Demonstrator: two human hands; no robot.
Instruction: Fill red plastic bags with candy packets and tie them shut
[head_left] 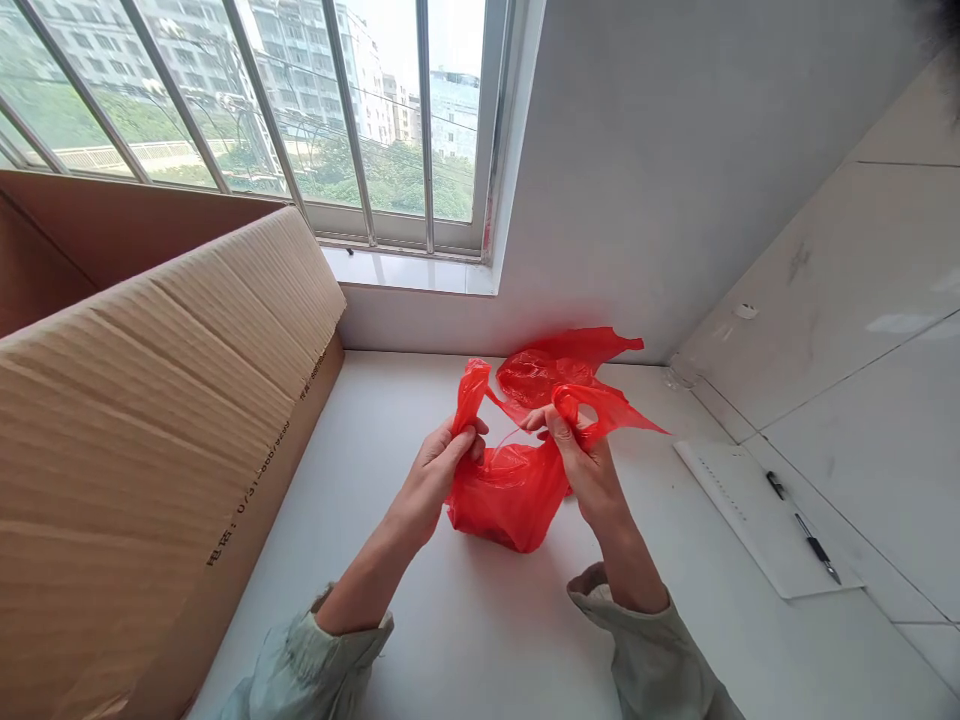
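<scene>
A plain pale wall (652,170) rises behind the white worktop (360,440), and a tiled wall (862,380) runs along its right edge. Above the back left corner is a barred window (390,130), with buildings and greenery outside. An open cardboard box (172,430) covers the left side of the worktop.

Two forearms in grey-green sleeves reach in from the near edge, angled towards each other. The left hand (446,455) is clamped on the red bag (510,505), thumb laid over curled fingers, with a gathered end standing up above the fist. The right hand (583,465) pinches the bag's other side between thumb and fingers, a loop and pointed flap spreading over it. The bag's full body sits between the hands, mid-worktop.

A second red bag (570,352) lies crumpled at the back edge. Near the right edge is a white sheet (750,510), bearing a pen (817,548) and a small black cap (775,486).
</scene>
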